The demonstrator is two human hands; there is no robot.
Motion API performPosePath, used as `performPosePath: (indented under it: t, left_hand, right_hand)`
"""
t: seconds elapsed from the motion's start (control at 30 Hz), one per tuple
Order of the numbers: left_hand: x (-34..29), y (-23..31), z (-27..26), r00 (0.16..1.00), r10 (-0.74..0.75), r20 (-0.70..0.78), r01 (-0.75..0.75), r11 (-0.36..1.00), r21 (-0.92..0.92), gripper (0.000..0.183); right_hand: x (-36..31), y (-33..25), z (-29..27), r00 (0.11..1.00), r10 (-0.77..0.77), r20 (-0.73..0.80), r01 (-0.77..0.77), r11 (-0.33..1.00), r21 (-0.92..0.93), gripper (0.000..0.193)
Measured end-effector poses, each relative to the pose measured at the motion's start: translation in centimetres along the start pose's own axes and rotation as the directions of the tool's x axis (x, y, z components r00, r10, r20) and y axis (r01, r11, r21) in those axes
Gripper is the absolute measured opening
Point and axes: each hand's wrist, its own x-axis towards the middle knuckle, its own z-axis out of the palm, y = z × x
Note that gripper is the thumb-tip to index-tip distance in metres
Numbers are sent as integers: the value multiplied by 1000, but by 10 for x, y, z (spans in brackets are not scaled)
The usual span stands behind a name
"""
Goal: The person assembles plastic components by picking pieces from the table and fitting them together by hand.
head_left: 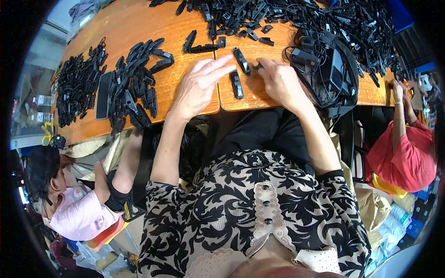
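Observation:
Two elongated black plastic pieces lie on the table between my hands: an upper piece (241, 60), set at a slant, and a lower piece (237, 85), closer to the table edge. My left hand (198, 88) is open, its fingers stretched toward the pair with nothing held in them. To the right of the pieces, my right hand (281, 84) has its thumb and fingers pinched together. A small dark bit shows at those fingertips, too little to name. Beyond my left hand, a row of black parts (202, 48) forms an L shape.
Heaps of black parts cover the far side (259, 14) and left (134, 78) of the wooden table (125, 23). A dark flat slab (104, 95) lies among the left heaps. Right of my right hand stands a black basket (350, 92) with cables. People sit at both sides.

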Motion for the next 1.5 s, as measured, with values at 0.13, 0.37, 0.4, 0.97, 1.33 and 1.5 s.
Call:
performPosePath:
  t: [0.13,0.37,0.4,0.97,1.33,1.5]
  left_hand:
    - [-1,-1,11,997,55,52,-55,998,7,48]
    - [1,14,15,997,67,23,-63,988,-138,41]
    - [1,14,16,999,51,14,-50,993,-110,38]
    - [-7,14,18,959,-280,-54,239,893,-382,36]
    - [-15,15,11,964,-245,-105,212,944,-251,36]
    - [-37,0,-18,924,-241,-296,316,918,239,34]
  right_hand:
    - [-15,-3,-9,965,133,226,-195,940,280,33]
    - [-30,1,-9,987,159,29,-150,966,-209,27]
    - [-31,0,-7,986,162,29,-152,966,-210,27]
    - [-26,-10,-4,973,-229,44,222,967,127,12]
    - [1,-19,30,939,-335,-74,342,930,136,12]
    - [33,13,29,956,-125,-265,37,949,-313,31]
